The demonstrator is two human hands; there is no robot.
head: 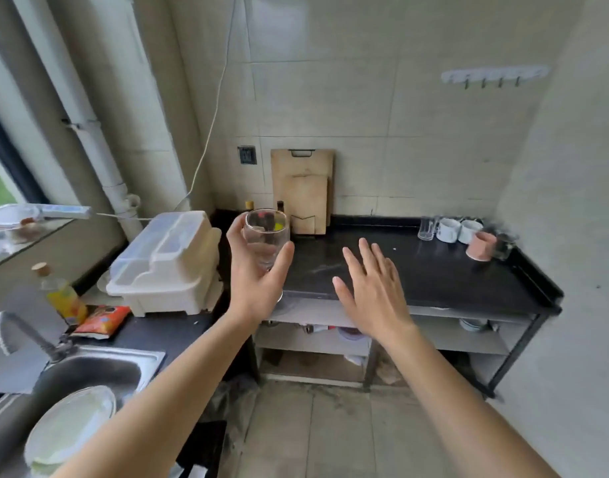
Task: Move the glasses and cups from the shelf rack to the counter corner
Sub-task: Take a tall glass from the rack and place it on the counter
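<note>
**Stemmed glass held upright in the left grip**

The left hand (253, 281) has its grip closed on a clear stemmed glass (266, 236). The thumb curls round the bowl at its 3 o'clock side and the fingers at 9 o'clock. The bowl rises at 12 o'clock from the hand, and the foot shows just below it at 5 o'clock. The right hand (372, 288) is spread flat and holds nothing, over the black surface (434, 277). At the surface's 2 o'clock corner, well apart from the held glass, stand a clear tumbler (428, 228), white cups (448, 230) and a pink cup (481, 246).
</note>
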